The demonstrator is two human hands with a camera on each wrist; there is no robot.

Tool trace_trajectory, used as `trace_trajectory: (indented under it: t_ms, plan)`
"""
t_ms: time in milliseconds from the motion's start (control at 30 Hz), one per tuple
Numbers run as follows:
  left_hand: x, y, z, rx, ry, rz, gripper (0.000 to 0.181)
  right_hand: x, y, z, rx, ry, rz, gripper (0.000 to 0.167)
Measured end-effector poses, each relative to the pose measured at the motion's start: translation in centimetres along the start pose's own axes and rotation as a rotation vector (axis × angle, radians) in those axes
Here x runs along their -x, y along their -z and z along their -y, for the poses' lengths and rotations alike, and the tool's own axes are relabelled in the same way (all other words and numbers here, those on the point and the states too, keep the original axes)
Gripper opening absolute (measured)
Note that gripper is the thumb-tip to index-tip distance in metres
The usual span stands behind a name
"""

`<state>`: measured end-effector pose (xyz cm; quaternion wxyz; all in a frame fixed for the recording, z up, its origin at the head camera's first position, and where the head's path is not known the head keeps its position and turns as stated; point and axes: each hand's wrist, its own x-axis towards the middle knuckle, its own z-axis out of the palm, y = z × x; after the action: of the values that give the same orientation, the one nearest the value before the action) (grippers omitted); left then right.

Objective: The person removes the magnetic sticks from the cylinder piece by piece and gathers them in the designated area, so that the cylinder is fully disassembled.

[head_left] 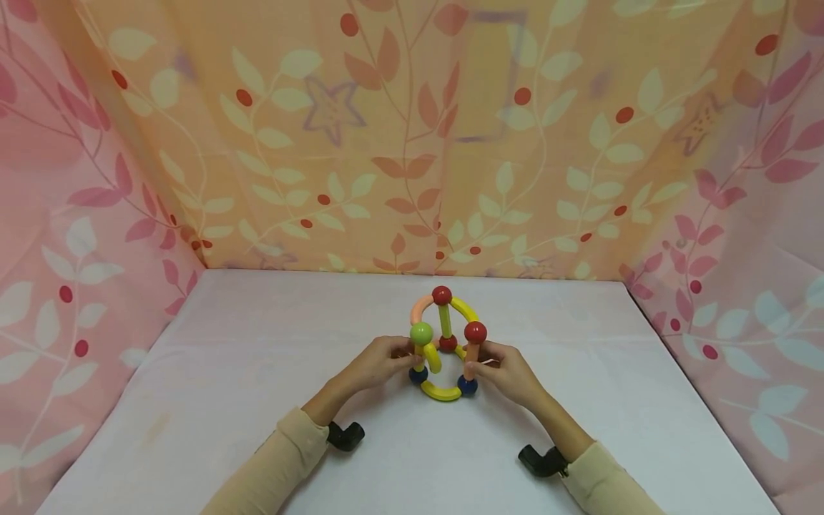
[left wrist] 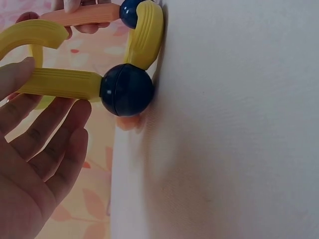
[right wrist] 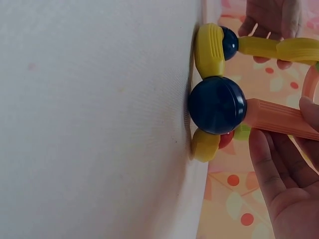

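Note:
A magnetic ball-and-stick frame stands on the white table (head_left: pixel 257 315). My left hand (head_left: pixel 380 361) pinches its upright yellow stick (left wrist: pixel 65 83), between a green ball (head_left: pixel 421 333) and a dark blue ball (left wrist: pixel 127 89). Opposite, my right hand (head_left: pixel 511 372) grips the upright orange stick (right wrist: pixel 279 117), which joins a red ball (head_left: pixel 476 332) to another blue ball (right wrist: pixel 217 105). A curved yellow stick (head_left: pixel 441 393) links both blue balls along the table. From the green ball, a second curved yellow stick (head_left: pixel 433 359) hangs with one end free. Fingers partly cover both held sticks.
At the back of the frame, a green stick (head_left: pixel 445 322) rises from a low red ball (head_left: pixel 447 344) to a top red ball (head_left: pixel 441 295). Patterned cloth (head_left: pixel 412 143) surrounds the table's back and sides. Black wrist-camera mounts (head_left: pixel 347 436) sit below both hands.

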<state>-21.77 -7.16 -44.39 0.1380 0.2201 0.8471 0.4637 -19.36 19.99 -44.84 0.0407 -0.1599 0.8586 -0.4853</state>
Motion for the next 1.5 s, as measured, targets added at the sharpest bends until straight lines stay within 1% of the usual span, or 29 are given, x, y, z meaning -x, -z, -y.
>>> trace_trajectory:
  t_ms: [133,300,600,833,967,1100,1267,1500]
  plan:
    - [0.10,0.07,-0.05,0.012,-0.005,-0.001,0.019,0.10,0.05,0.07,-0.024,0.001,0.005,0.030]
    - [0.17,0.12,0.01,0.020,-0.013,0.005,0.019,0.10,0.06,0.05,-0.043,0.011,0.006,0.034]
    - [0.16,0.17,0.06,0.035,-0.022,0.008,0.021,0.02,0.03,-0.19,-0.041,0.025,-0.012,0.034]
    - [0.21,0.27,0.05,0.061,-0.044,0.004,0.021,-0.01,0.00,0.03,-0.048,0.003,-0.016,0.030]
    - [0.21,0.35,0.09,0.082,-0.054,-0.002,0.024,0.00,0.02,0.15,-0.058,-0.007,-0.016,0.032]
    - [0.31,0.36,0.02,0.102,-0.054,-0.009,0.027,0.12,0.09,0.27,-0.067,-0.011,-0.016,0.035]
    - [0.40,0.26,0.03,0.116,-0.062,-0.018,0.029,0.25,0.13,0.41,-0.068,-0.016,-0.017,0.034]
    - [0.39,0.12,-0.07,0.130,-0.056,-0.031,0.027,0.28,0.15,0.31,-0.046,-0.020,-0.026,0.033]
